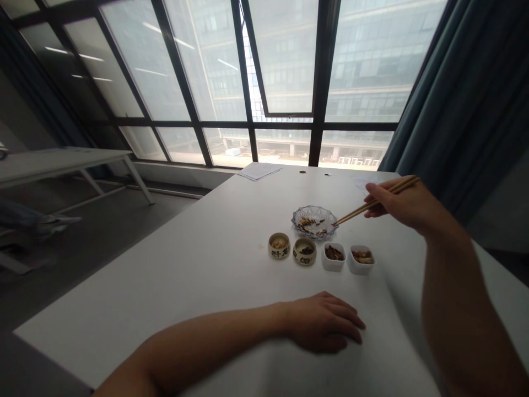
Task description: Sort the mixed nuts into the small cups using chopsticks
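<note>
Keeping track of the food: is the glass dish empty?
Not empty: brown food pieces lie inside the glass dish, with the chopsticks in the right hand reaching its edge.

Dark-framed floor-to-ceiling windows [231,71] admit diffuse daylight and face a multi-storey office building [372,55]. A teal curtain [467,99] hangs at right. A white folding table [61,164] stands left on grey flooring [103,259].

The worktop [173,281] carries one glass dish [303,214], two round lettered cups [279,249], two square white bowls [333,259], and there are two chopsticks [351,214], one left hand [324,322], one right hand [403,205].
</note>
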Available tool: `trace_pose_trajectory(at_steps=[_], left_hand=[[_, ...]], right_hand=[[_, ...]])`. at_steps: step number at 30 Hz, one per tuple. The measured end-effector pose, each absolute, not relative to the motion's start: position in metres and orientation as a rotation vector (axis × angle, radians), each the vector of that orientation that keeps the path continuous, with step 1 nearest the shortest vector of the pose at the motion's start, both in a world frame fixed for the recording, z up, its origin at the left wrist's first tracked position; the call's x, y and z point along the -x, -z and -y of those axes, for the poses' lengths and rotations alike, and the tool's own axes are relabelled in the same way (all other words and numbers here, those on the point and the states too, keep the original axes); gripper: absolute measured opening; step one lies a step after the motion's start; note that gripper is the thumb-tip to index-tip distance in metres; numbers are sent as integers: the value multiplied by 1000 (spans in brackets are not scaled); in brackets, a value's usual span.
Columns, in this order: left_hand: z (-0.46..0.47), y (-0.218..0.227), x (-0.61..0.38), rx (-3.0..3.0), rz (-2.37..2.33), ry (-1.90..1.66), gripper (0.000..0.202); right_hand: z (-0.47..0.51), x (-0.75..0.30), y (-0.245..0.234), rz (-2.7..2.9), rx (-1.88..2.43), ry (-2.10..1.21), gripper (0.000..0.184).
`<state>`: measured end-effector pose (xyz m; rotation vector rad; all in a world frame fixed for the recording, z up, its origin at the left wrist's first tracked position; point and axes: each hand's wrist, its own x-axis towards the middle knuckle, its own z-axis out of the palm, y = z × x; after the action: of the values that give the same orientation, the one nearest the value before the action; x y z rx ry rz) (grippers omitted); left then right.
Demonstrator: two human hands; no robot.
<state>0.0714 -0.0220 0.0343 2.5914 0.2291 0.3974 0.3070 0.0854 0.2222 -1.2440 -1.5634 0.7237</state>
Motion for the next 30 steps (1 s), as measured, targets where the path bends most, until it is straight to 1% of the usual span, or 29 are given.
trace_pose_trajectory(at_steps=[4, 10, 14, 22, 26, 30], left_hand=[[21, -34, -70, -2610, -218, -417, 36], [20, -32, -69, -2611, -219, -413, 36], [21, -32, -70, -2596, -235, -392, 36], [21, -33, -71, -2605, -231, -394, 36], [21, -33, -70, -2607, -237, -394, 36], [21, -32, -70, -2607, -242, -396, 36]], right_hand=[[-68, -307, -227, 1665, 1276, -777, 40], [-72, -295, -224, 1715, 1329, -925, 33], [-71, -294, -227, 1708, 1375, -945, 28], [-65, -297, -233, 1722, 1382, -962, 25], [-76, -297, -225, 1702, 1308, -892, 28], [-100, -292, -209, 1733, 1197, -726, 35]])
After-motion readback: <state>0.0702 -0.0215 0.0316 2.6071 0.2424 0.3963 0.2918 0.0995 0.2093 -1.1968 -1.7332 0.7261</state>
